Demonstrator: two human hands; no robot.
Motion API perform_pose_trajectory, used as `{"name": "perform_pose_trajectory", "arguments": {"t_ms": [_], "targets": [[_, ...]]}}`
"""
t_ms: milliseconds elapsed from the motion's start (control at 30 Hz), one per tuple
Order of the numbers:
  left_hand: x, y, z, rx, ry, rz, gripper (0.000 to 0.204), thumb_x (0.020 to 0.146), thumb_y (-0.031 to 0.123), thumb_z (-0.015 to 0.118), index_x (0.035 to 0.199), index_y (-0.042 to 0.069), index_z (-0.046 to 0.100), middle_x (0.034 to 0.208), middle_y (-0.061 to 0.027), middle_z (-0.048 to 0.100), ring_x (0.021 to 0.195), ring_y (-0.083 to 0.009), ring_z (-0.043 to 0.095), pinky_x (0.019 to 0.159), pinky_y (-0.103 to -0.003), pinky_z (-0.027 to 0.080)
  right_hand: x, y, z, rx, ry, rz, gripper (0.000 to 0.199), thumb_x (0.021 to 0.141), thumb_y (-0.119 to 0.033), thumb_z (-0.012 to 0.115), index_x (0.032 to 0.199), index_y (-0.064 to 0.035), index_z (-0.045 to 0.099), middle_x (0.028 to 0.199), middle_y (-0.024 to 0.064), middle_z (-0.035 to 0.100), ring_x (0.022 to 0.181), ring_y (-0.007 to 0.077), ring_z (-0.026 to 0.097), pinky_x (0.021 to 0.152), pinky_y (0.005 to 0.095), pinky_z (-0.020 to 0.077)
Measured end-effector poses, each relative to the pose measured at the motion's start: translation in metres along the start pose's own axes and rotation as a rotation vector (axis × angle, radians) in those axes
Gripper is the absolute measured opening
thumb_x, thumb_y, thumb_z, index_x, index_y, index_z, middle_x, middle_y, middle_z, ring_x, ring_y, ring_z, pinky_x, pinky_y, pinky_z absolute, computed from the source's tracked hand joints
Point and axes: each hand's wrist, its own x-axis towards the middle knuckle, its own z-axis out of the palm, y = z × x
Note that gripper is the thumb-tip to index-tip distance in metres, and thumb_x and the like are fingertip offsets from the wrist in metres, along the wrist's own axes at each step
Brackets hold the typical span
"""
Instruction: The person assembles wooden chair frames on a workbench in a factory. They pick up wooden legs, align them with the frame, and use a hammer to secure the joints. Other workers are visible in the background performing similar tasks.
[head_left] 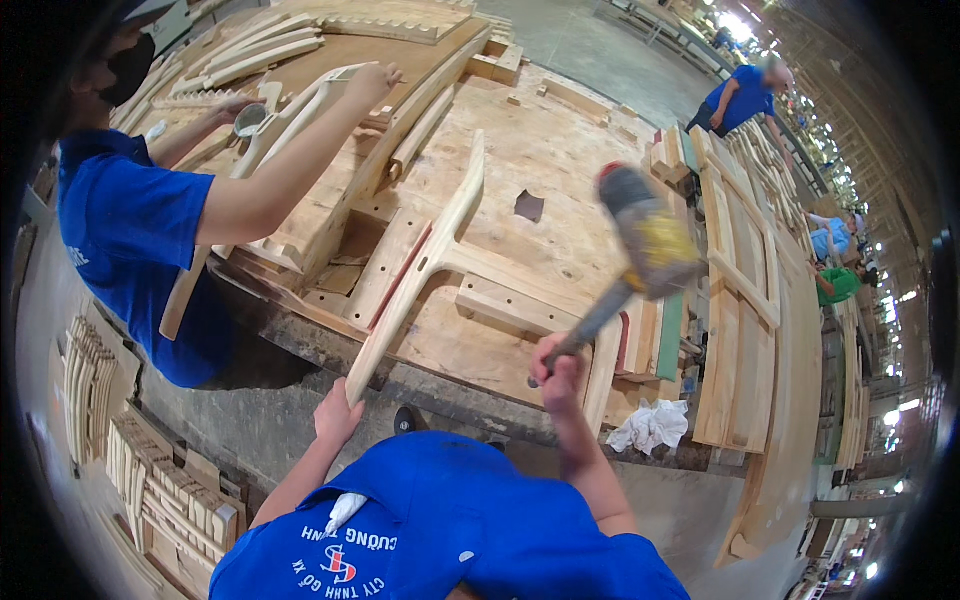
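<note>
- Left hand grips the low end of the long wooden piece, lying on the workbench.
- Right hand clenched around the mallet, raised, head blurred, probably rubber.

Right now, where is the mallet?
In the head view the mallet is raised right of centre in the right hand, above the wooden workbench, just right of the curved wooden piece that the left hand holds.

Left hand closed in grip, arm extended forward-left. Right hand fisted tight, forearm raised, wrist cocked upward.
</note>
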Motion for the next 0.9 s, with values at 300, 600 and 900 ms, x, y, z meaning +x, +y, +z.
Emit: {"name": "perform_pose_trajectory", "arguments": {"t_ms": [300,600,900], "targets": [[0.006,-0.003,0.0,0.009,-0.028,0.004,0.051,0.076,0.029,0.066,0.116,0.007,0.041,0.091,-0.0207,0.063,0.083,-0.0395,0.062,0.071,-0.049,0.05,0.012,0.033,-0.01,-0.218,0.077,0.231,0.04,0.097,-0.041,0.046,0.075,-0.007,0.047,0.055,-0.0024,0.042,0.046,0.0052,0.038,0.042,0.0206,0.0297],[0.005,0.003,-0.002,0.009,-0.045,0.008,0.052,0.077,0.03,0.065,0.116,0.005,0.041,0.094,-0.0214,0.063,0.085,-0.04,0.062,0.072,-0.049,0.049,0.007,0.059,-0.005,-0.181,0.097,0.083,0.046,0.095,-0.05,0.044,0.075,-0.0087,0.047,0.053,-0.0039,0.04,0.043,0.0047,0.036,0.039,0.0207,0.0272],[0.001,-0.002,-0.001,-0.008,-0.031,-0.033,0.053,0.077,0.03,0.065,0.118,0.005,0.041,0.097,-0.0224,0.062,0.086,-0.0401,0.062,0.074,-0.048,0.049,0.03,-0.024,-0.014,-0.166,0.074,0.133,0.049,0.092,-0.053,0.047,0.077,-0.0062,0.05,0.052,0.0,0.044,0.039,0.0074,0.036,0.037,0.0224,0.0268]]}}
